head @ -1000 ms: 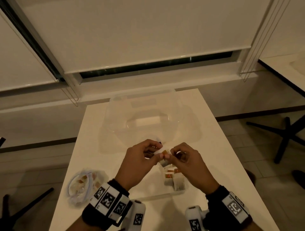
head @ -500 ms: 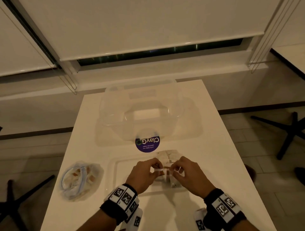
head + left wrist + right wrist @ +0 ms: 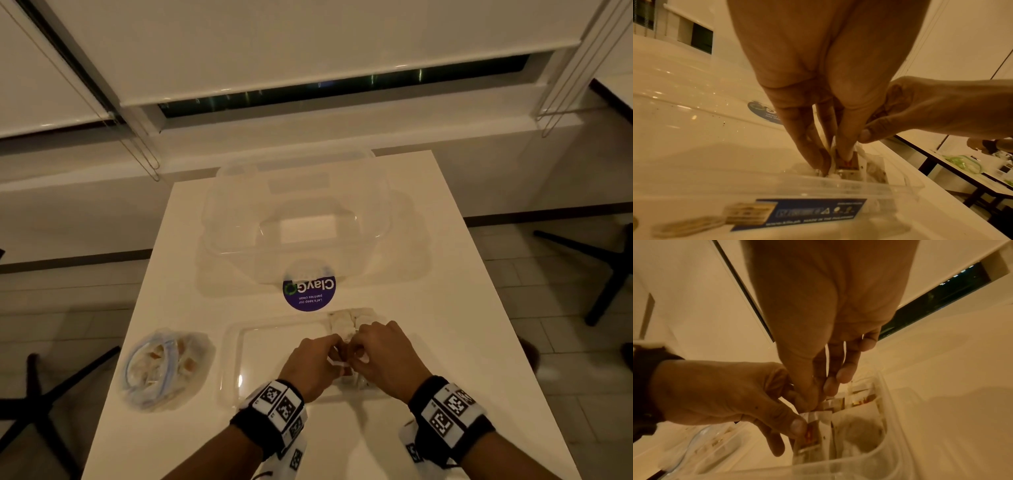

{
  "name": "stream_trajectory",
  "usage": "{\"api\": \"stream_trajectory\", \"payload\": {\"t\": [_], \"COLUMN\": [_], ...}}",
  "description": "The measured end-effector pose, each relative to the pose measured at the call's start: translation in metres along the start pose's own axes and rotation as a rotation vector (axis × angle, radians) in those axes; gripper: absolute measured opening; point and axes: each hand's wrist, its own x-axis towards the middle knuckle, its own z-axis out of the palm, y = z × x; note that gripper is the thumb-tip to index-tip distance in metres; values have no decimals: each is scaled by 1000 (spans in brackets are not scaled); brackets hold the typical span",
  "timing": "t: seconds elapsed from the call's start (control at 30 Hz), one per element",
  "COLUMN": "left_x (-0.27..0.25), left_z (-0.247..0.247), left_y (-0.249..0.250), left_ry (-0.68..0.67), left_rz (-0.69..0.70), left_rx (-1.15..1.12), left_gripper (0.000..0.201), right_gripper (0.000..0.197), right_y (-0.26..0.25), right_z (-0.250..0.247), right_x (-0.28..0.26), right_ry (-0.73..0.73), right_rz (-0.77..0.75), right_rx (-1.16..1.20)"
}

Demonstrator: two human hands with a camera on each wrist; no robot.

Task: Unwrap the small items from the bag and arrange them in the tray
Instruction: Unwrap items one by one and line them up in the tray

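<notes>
Both hands meet low in the clear tray [image 3: 236,346]; left hand [image 3: 310,368] and right hand [image 3: 383,356] pinch one small sachet [image 3: 847,162], its orange print plain only from the wrists; bag [image 3: 164,368] lies left; farther back, a clear tub [image 3: 298,219].
</notes>
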Motion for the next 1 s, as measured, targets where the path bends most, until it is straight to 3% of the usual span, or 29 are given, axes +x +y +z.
{"api": "stream_trajectory", "payload": {"t": [0.5,0.67,0.83,0.93,1.0], "left_x": [-11,-41,-86,-110,-119], "left_z": [-13,-60,-127,-159,-173], "left_y": [-9,-3,-26,-70,-108], "left_ry": [33,204,410,521,565], "left_rz": [2,55,-15,-106,-173], "left_rx": [-64,-262,-500,-464,-319], "left_gripper": [22,21,18,17,19], "right_gripper": [22,19,16,4,9], "right_y": [-9,-12,-11,-11,-19], "right_z": [-3,-7,-18,-30,-38], "right_x": [0,0,-11,-18,-19], "right_ry": [-117,-92,-31,70,160], "right_rz": [-17,-1,26,78,102], "right_rx": [-114,-39,-4,37,84]}}
